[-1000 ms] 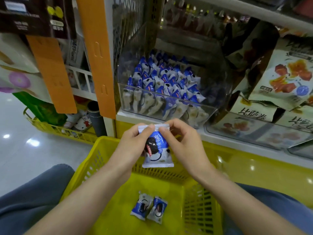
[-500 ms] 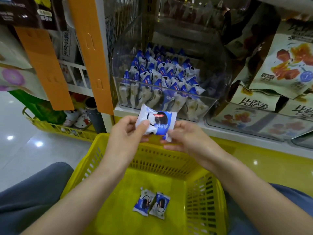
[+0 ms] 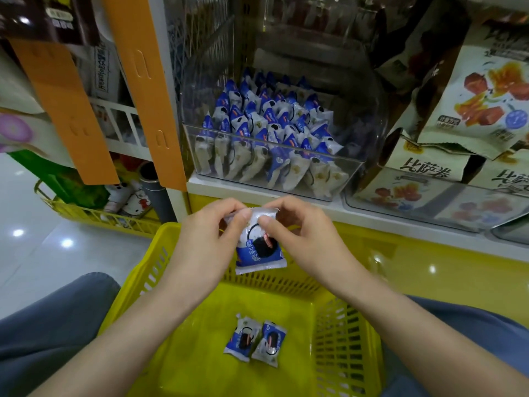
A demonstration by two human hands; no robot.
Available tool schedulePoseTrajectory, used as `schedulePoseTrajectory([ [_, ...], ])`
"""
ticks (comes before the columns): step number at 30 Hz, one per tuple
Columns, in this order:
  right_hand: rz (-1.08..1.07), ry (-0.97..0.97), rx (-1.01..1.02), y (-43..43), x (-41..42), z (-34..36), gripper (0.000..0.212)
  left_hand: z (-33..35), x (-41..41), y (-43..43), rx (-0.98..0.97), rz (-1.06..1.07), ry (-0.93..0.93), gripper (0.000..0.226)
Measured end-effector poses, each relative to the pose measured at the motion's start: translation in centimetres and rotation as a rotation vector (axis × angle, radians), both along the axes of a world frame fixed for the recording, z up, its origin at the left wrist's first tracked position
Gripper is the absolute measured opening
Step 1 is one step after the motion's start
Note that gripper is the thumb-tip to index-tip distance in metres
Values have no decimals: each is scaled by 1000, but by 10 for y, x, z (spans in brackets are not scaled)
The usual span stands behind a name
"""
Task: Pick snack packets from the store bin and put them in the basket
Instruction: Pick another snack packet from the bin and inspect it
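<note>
Both hands on one packet. Left hand: thumb and fingers clamped on its top-left corner. Right hand: thumb and index clamped on the top edge, just beside the left thumb. The packet hangs upright below the fingertips, above the basket and not touching it. Two packets lie side by side on the basket floor, touching, well below the fingers. The bin is just beyond the knuckles on the shelf, full of the same packets.
</note>
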State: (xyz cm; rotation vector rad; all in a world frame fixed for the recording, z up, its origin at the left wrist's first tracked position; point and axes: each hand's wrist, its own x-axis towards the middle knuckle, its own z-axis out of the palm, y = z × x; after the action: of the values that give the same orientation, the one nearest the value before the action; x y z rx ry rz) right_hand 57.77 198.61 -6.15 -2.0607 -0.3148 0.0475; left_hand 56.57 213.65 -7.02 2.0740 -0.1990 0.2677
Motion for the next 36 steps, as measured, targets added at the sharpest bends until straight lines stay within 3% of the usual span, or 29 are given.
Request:
schedulePoseTrajectory([
  [3,8,-80,0,1,-1,3,7,0,0,-2,-51,-64,79,26],
  [7,18,-231,-158,-1,-1,7,6,1,2,-6,-382,-116,317,31],
  [11,-54,-390,-274,-3,-1,10,7,0,4,-6,-384,-99,325,30],
  [14,-167,-424,-189,-8,2,14,5,-3,6,-1,-320,38,271,19],
  [17,-203,-386,1,-11,5,17,3,0,9,0,-411,27,448,29],
  [19,-122,-432,-19,-9,3,16,3,4,10,0,-582,-41,624,46],
  [21,13,-482,-112,-6,-2,13,5,5,10,1,-724,-81,674,51],
  [23,131,-527,-220,-4,-5,9,14,6,9,2,-800,-70,628,41],
  [26,222,-553,-325,0,-7,3,20,5,7,1,-761,26,523,19],
  [29,43,-374,-160,6,-9,1,19,6,7,1,-706,63,444,19],
  [31,-90,-138,37,8,-6,2,17,7,6,0,-671,31,407,22],
  [34,-52,315,331,8,1,3,19,7,4,-3,-603,-42,365,22],
  [36,-43,443,400,9,1,4,25,5,5,-4,-543,6,297,29],
])
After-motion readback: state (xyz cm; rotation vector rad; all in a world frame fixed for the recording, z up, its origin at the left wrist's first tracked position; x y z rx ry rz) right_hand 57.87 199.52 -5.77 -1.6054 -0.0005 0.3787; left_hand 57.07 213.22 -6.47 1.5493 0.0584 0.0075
